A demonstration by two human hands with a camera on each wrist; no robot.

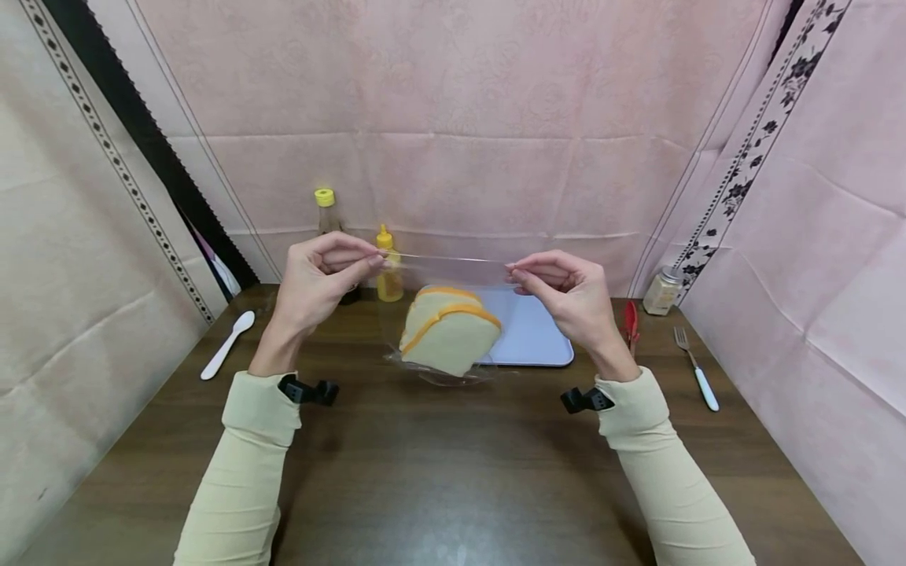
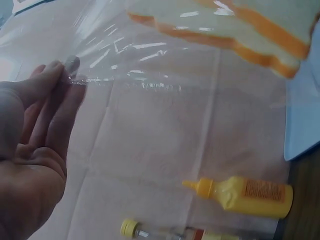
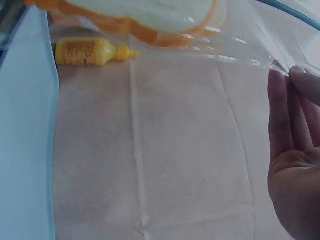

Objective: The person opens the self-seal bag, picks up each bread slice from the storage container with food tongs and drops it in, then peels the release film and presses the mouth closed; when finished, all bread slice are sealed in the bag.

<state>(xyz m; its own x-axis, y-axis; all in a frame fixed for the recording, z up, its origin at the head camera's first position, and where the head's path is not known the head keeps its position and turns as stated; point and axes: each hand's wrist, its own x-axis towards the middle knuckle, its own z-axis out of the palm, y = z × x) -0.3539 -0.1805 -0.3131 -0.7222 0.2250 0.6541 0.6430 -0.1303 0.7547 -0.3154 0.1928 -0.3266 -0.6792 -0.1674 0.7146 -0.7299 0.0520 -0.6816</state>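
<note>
The clear plastic bag (image 1: pixel 446 314) hangs above the wooden table (image 1: pixel 439 472), stretched taut along its top edge between both hands, with two bread slices (image 1: pixel 449 330) inside near its bottom. The left hand (image 1: pixel 314 283) pinches the bag's left top corner between thumb and fingertips; the right hand (image 1: pixel 566 295) pinches the right top corner the same way. Behind the bag lies a pale tray (image 1: pixel 531 334). A yellow squeeze bottle (image 1: pixel 388 275) and a yellow-capped bottle (image 1: pixel 327 211) stand behind. A white spoon (image 1: pixel 226 346) lies left, a fork (image 1: pixel 697 369) right.
</note>
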